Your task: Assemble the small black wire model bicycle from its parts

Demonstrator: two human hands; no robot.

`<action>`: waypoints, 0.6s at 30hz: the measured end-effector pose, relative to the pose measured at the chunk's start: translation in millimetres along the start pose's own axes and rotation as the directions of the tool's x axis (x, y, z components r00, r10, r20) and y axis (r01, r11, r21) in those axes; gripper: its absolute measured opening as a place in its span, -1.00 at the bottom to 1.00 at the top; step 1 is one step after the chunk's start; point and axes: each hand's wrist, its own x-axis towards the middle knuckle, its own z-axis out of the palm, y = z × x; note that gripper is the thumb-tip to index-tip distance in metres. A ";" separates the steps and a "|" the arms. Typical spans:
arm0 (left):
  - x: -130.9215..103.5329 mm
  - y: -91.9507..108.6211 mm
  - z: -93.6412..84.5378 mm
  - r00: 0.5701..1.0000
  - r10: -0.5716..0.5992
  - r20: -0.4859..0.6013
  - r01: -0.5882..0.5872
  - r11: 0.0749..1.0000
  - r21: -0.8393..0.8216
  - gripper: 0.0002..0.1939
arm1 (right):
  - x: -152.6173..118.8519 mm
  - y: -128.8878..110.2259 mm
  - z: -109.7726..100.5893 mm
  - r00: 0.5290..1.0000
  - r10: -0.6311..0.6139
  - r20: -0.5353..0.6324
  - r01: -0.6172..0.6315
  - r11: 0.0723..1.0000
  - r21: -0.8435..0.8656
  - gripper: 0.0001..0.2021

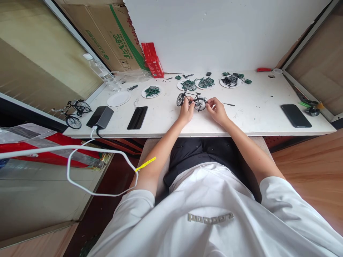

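Note:
A small black model bicycle point(199, 103) is held upright just above the white table point(166, 123). My left hand point(187, 109) has its fingers closed on the middle of the frame, between the two wheels. At the rear wheel's right edge, the fingertips of my right hand point(216, 110) are pinched together; whether a small part is between them is too small to tell. A thin dark tool point(228, 104) lies just right of my right hand. Behind the bicycle are white plates with green parts point(206, 83) and black parts point(229, 81).
Two phones point(137, 117) point(296, 115) lie left and right. Further left are a black power block point(100, 117) with a white cable, another model bicycle point(74, 112), a bare plate point(119, 99) and a bottle point(102, 73). A red box point(153, 62) stands behind.

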 end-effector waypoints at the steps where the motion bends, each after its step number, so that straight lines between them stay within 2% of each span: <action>1: 0.3 -0.2 -0.3 1.000 -0.006 -0.009 0.006 1.000 -0.002 -0.31 | -0.2 -0.5 -0.3 1.000 -0.006 0.006 0.006 1.000 -0.008 -0.61; 18: 0.3 0.5 0.4 0.999 -0.021 -0.033 0.021 1.000 -0.021 -0.54 | -0.6 -2.6 0.1 1.000 0.021 -0.001 -0.021 1.000 0.009 -0.63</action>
